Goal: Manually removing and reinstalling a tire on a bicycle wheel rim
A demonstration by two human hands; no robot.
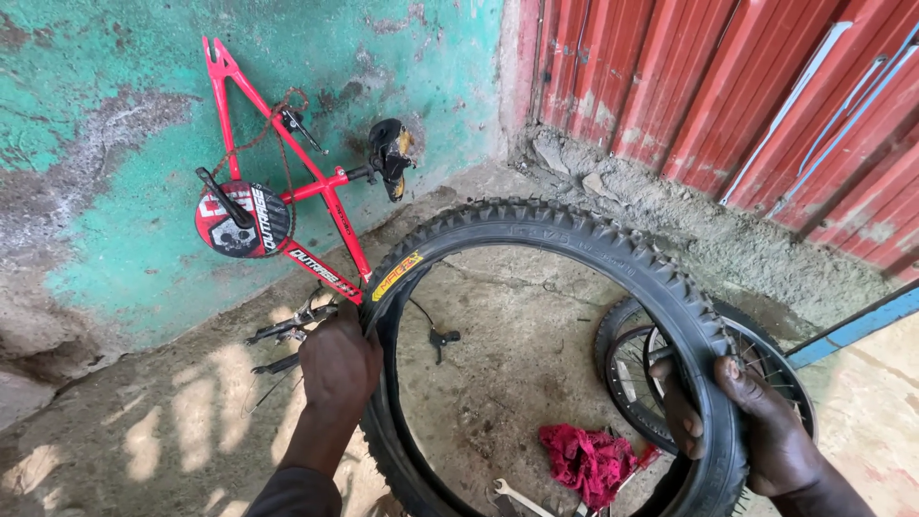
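Already the knobby black tyre (pixel 574 239) is off its rim and stands upright in the near middle, gripped on both sides: left hand (pixel 337 369) closed on its left wall, right hand (pixel 756 426) closed on its right. A spoked wheel (pixel 766 359) lies behind it (still with rubber). Far left, the red frame (pixel 316 182) leans upside down, wheelless.
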